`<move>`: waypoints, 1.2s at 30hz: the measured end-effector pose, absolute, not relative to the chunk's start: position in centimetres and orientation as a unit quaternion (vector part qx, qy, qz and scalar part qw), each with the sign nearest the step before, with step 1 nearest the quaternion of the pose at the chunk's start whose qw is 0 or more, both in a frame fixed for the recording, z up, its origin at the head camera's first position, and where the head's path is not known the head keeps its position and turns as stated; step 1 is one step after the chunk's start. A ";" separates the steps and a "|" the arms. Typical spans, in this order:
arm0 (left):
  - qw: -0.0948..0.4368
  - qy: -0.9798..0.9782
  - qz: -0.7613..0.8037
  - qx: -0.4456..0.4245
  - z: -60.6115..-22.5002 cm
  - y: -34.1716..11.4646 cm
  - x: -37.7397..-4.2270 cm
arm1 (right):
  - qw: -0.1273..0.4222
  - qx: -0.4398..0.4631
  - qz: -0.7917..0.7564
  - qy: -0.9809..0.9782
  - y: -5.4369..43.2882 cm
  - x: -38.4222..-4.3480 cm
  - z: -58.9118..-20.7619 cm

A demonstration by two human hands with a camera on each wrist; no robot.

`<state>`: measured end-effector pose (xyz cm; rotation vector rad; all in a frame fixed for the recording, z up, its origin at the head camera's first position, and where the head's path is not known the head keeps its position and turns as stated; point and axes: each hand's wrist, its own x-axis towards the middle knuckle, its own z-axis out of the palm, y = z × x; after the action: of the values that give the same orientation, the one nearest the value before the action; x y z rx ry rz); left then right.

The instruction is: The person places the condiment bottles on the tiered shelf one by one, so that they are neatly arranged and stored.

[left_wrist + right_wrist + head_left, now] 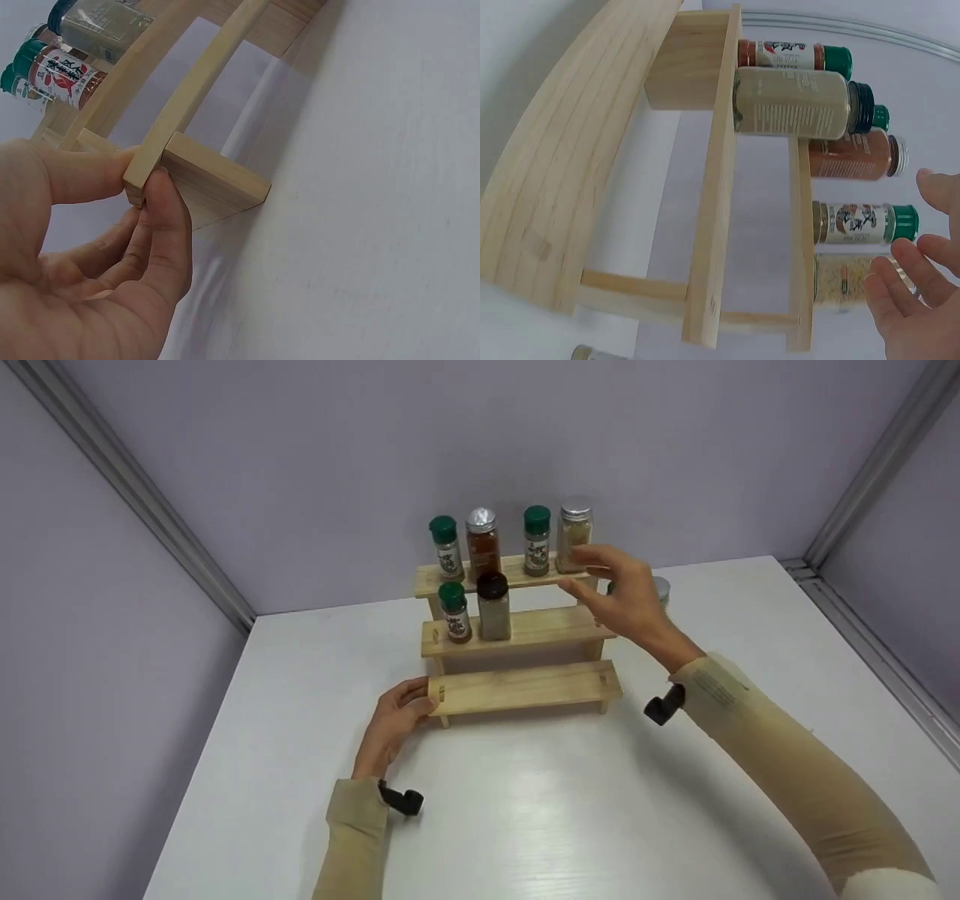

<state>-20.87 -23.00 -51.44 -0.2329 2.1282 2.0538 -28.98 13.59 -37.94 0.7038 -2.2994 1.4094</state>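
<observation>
A three-tier wooden rack (525, 688) stands on the table. My left hand (394, 720) pinches the left end of its lowest shelf, the thumb on top and fingers beneath. Over the rack's right side hovers my right hand (626, 592), thumb and fingers apart, nearest a silver-lidded jar (575, 526) of pale seasoning on the top shelf. Left of that jar are a green-capped spice bottle (536, 540), a silver-lidded jar (484, 547) of red-brown spice and another green-capped bottle (448, 556). The middle shelf bears a small green-capped bottle (457, 622) and a dark-capped jar (494, 615).
Behind my right hand, mostly hidden, a silver-lidded jar (661, 588) stands on the white table (517, 810) beside a green cap. A pale wall (360, 472) rises close behind the rack, and metal-framed panels flank the table.
</observation>
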 end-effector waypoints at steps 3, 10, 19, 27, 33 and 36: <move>0.088 0.718 0.686 -0.079 -51.4 -23.1 -20.9 | 0.189 0.236 0.484 -0.822 15.3 -29.1 -38.4; 0.088 0.713 0.692 -0.073 -51.6 -23.0 -20.8 | 0.195 0.215 0.445 -0.847 19.0 -30.5 -40.2; 0.085 0.706 0.699 -0.075 -51.6 -23.0 -20.8 | 0.160 0.167 0.427 -0.874 22.5 -32.5 -42.4; 0.089 0.711 0.692 -0.086 -51.6 -23.0 -20.8 | 0.112 0.153 0.385 -0.903 24.6 -34.0 -44.1; 0.086 0.712 0.691 -0.088 -51.5 -23.1 -20.9 | 0.068 0.141 0.364 -0.918 25.6 -35.1 -45.1; 0.088 0.717 0.686 -0.087 -51.5 -23.1 -20.8 | 0.052 0.140 0.369 -0.917 26.0 -35.3 -45.8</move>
<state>-20.82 -23.07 -51.50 -0.2582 2.1344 2.0424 -35.29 25.98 -45.83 0.4273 -2.7899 1.1237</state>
